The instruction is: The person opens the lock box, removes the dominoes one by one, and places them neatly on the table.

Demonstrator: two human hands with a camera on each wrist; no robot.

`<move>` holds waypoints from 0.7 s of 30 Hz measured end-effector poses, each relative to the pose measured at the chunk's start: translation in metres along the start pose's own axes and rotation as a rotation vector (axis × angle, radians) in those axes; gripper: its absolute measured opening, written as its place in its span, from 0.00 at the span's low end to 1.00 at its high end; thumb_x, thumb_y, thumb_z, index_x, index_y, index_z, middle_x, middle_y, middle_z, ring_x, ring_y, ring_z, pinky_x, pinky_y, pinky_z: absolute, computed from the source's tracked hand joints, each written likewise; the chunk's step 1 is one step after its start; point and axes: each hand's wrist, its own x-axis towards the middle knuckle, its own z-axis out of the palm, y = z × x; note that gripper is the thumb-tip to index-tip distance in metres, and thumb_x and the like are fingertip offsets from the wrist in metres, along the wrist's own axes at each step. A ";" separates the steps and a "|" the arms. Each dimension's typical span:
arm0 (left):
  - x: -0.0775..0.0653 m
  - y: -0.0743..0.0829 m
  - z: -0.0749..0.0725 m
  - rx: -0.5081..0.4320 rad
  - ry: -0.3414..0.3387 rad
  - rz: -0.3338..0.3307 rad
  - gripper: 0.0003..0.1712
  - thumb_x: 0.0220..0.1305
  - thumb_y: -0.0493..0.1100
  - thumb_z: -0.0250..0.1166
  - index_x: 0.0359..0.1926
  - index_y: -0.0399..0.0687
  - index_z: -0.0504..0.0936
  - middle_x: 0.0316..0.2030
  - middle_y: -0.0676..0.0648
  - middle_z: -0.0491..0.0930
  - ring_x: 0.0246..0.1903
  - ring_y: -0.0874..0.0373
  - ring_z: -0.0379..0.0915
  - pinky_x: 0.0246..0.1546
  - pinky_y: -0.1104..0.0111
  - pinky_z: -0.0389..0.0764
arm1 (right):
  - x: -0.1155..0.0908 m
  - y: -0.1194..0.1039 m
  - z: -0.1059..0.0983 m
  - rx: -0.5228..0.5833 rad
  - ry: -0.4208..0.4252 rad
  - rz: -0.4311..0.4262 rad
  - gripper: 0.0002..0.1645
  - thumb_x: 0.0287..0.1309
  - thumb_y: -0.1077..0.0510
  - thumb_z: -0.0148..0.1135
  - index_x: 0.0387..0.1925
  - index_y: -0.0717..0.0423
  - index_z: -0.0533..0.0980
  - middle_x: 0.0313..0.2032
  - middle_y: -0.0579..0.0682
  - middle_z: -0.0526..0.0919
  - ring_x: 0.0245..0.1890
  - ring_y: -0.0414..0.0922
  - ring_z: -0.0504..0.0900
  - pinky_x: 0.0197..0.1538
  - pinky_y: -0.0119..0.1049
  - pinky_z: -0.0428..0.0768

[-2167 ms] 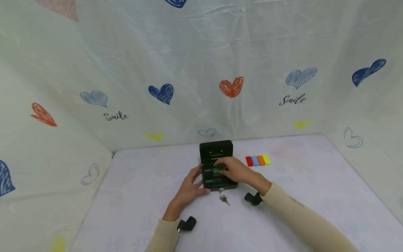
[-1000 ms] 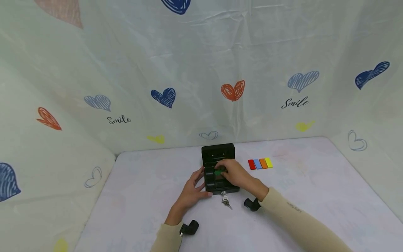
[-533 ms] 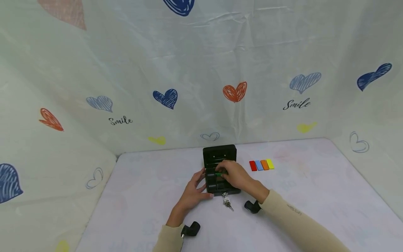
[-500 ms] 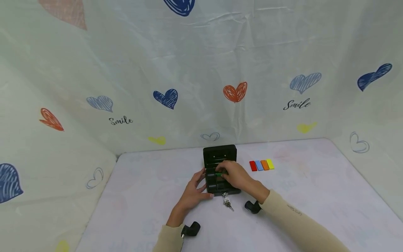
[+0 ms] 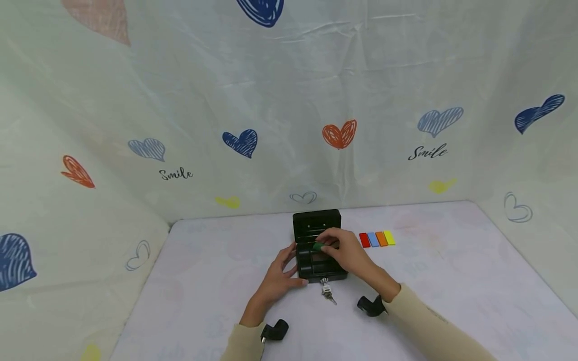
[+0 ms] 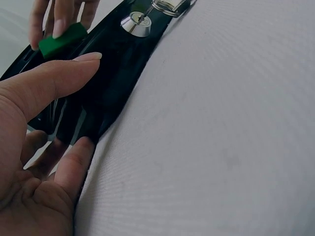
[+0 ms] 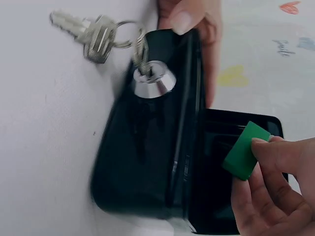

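Note:
A small black cash box (image 5: 305, 263) stands on the table with its lid (image 5: 317, 222) raised at the back and compartments showing inside. My left hand (image 5: 276, 279) grips the box's left side, thumb at the front and fingers along the side. Over the box's interior, my right hand (image 5: 346, 249) pinches a green block (image 7: 247, 151) between thumb and fingertips. In the left wrist view the green block (image 6: 63, 40) shows above the box's edge. A key sits in the front lock (image 7: 154, 78), and another key (image 7: 96, 39) hangs from its ring.
To the right of the box lie a red block (image 5: 364, 240), a blue block (image 5: 373, 239), an orange block (image 5: 382, 238) and a yellow block (image 5: 390, 237) in a row on the white table (image 5: 203, 281). A sheet printed with hearts (image 5: 289, 100) hangs behind.
The green block has come up out of the box's compartment in my right hand, which has shifted slightly right and up. My left hand keeps its hold on the box.

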 end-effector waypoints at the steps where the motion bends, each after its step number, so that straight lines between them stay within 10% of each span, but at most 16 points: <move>1: 0.000 0.000 0.000 -0.001 0.000 0.003 0.61 0.53 0.26 0.78 0.84 0.45 0.56 0.80 0.40 0.58 0.81 0.39 0.51 0.75 0.55 0.71 | -0.002 -0.001 -0.002 0.010 0.006 0.003 0.12 0.64 0.71 0.70 0.48 0.59 0.85 0.44 0.52 0.87 0.39 0.44 0.84 0.47 0.33 0.90; 21: 0.000 0.001 0.002 0.003 0.017 -0.013 0.63 0.51 0.24 0.78 0.83 0.44 0.56 0.79 0.39 0.58 0.80 0.38 0.51 0.73 0.56 0.72 | -0.046 0.031 -0.057 0.111 0.128 0.121 0.16 0.62 0.72 0.71 0.52 0.69 0.84 0.47 0.61 0.88 0.42 0.49 0.88 0.44 0.27 0.88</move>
